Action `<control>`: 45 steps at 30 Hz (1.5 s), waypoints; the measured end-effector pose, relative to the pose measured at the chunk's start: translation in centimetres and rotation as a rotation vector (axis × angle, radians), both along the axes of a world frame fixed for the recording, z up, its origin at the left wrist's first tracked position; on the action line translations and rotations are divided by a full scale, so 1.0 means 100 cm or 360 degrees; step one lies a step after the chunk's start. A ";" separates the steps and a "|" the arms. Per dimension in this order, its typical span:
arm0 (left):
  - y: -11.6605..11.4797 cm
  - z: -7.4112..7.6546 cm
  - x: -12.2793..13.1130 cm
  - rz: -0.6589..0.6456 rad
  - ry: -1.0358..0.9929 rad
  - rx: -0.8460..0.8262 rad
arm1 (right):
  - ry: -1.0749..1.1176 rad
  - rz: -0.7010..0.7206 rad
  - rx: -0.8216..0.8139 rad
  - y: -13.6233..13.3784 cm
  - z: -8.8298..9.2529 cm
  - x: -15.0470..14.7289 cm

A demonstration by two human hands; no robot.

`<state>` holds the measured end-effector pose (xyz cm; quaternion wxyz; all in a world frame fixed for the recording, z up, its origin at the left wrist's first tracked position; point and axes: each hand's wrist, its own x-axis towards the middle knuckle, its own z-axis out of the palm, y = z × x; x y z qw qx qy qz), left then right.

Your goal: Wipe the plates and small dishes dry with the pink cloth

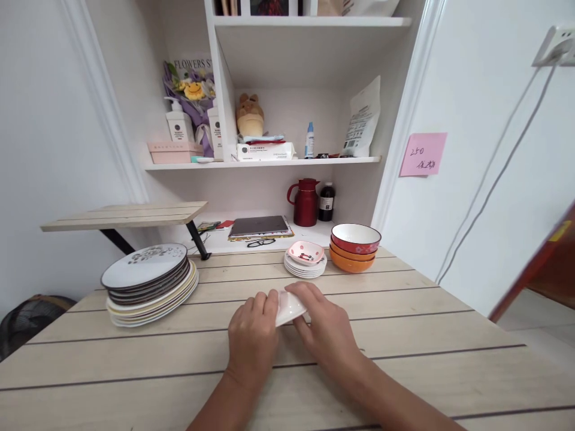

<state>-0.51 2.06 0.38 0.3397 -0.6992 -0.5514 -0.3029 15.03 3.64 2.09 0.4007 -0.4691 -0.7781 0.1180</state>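
Observation:
Between my two hands, over the middle of the wooden table [188, 359], is a small white dish [290, 307], tilted so that one side faces me. My left hand [254, 332] grips its left edge with fingers curled. On the other side my right hand [326, 323] holds the dish with fingers over its top and the thumb below. Just beyond them stands a stack of small white saucers [305, 270], topped by a pink patterned dish [306, 252]. To its right are stacked bowls, a red one [356, 238] above orange ones [351, 263].
At the left, a tall stack of plates [153, 296] stands beside a raised wooden shelf [126, 215] on black legs. Behind the table lie a laptop [259, 225] and glasses [260, 243]. A red thermos jug [306, 203] and a dark bottle [326, 202] stand farther back.

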 end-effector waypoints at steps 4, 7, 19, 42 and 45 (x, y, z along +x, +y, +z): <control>0.001 0.001 0.000 -0.0067 0.0025 -0.0003 | -0.0050 0.0016 0.0013 -0.002 0.002 0.002; 0.002 -0.002 -0.001 -0.0103 -0.0243 -0.0083 | 0.0313 0.0174 -0.0093 0.004 -0.003 0.001; 0.012 -0.004 -0.003 -0.0263 -0.0996 -0.0396 | 0.1724 0.0306 -0.1201 0.008 -0.012 -0.017; 0.021 -0.008 -0.002 -0.0522 -0.2558 -0.1129 | 0.1535 0.0213 -0.1808 0.009 -0.015 -0.019; 0.021 -0.008 -0.003 -0.0518 -0.2556 -0.1134 | 0.1517 0.0230 -0.1819 0.009 -0.014 -0.019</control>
